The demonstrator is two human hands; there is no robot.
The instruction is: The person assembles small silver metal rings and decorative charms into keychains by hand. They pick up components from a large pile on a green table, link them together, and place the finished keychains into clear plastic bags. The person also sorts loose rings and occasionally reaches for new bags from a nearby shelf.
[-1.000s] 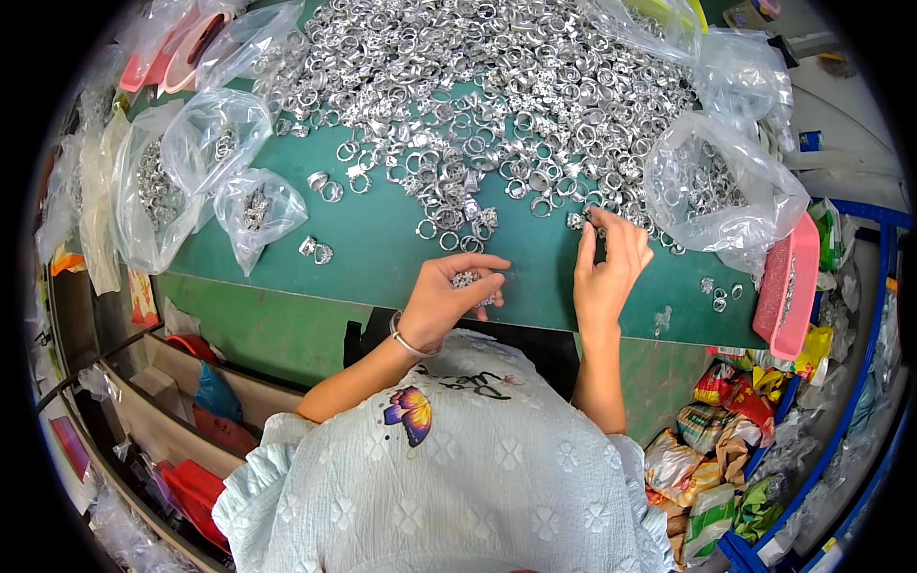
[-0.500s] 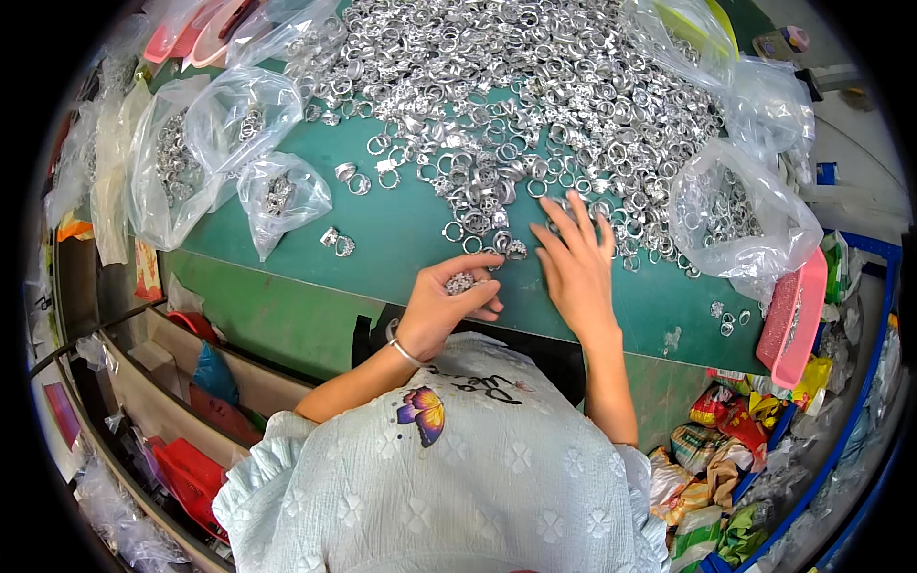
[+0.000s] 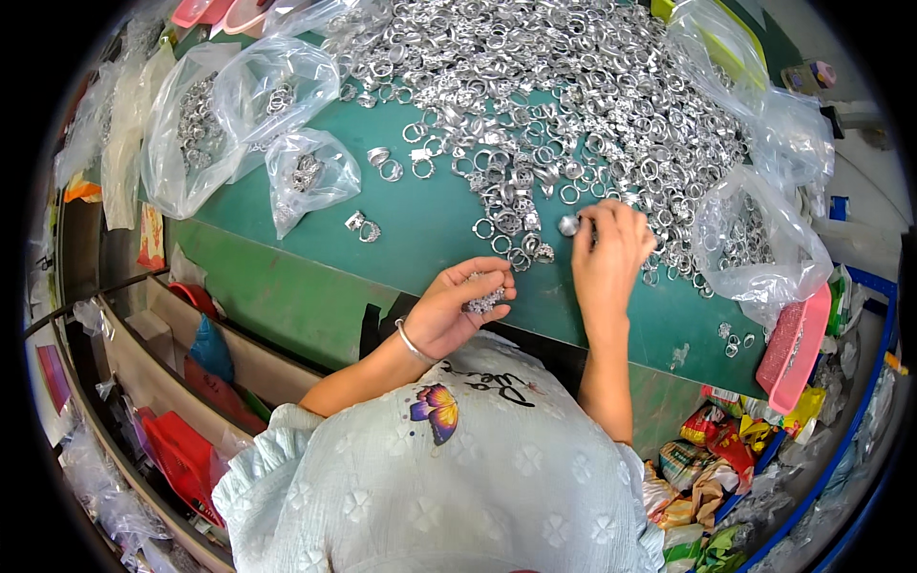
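My left hand point(image 3: 447, 310) is cupped near the table's front edge, its fingers curled round a small bunch of silver rings point(image 3: 483, 296) resting against the palm. At the near side of the big ring heap point(image 3: 535, 57), my right hand point(image 3: 611, 253) has its fingers bent together. A shiny silver ring point(image 3: 569, 225) shows at its fingertips, a little blurred, and seems pinched there. Between the two hands, a few loose rings point(image 3: 520, 258) trail off a narrow tongue of the heap. A bangle point(image 3: 413, 342) sits on my left wrist.
Clear plastic bags with rings point(image 3: 310, 177) lie at the left of the green table point(image 3: 420, 224). Another ring bag point(image 3: 755, 239) is at the right, beside a pink tray point(image 3: 800, 349). Two stray rings point(image 3: 363, 227) lie left of my hands. Colourful packets point(image 3: 712, 449) fill a space below right.
My right hand has gone from spread fingers over the heap's edge to bent fingers at a silver ring. My left hand still holds its bunch, slightly more opened. The whole view has shifted a little.
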